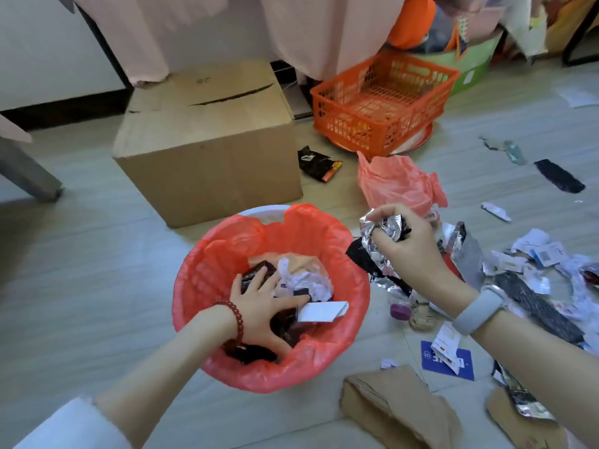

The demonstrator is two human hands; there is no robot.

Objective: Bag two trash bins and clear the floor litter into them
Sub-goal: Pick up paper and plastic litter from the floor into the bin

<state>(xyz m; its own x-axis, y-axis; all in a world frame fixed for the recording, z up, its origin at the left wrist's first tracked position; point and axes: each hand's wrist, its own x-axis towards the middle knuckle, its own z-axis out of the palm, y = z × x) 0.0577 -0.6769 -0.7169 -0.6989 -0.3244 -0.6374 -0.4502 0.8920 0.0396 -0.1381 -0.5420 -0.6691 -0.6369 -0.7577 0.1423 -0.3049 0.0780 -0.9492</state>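
One bin (353, 306) is lined with a red bag and already partly filled with wrappers and crumpled paper; the left hand (262, 306) lies inside it with fingers spread flat, pressing the rubbish down and gripping nothing. The right hand (405, 241) hovers just beside the rim, fingers curled round a crumpled foil wrapper (382, 231) with a long tail hanging below. That tail could catch on the rim or trail outside, so the wrapper may slide back to the floor when let go. Pressing hard could drag the thin liner down off the rim, or a sharp foil edge could tear it. A second red bag (398, 183) lies loose on the floor behind, not on any bin I can see, so the second bin looks unbagged. Much litter remains to the right: paper scraps (538, 254), a blue card (450, 361), torn cardboard (395, 406), easy to scatter with a sleeve
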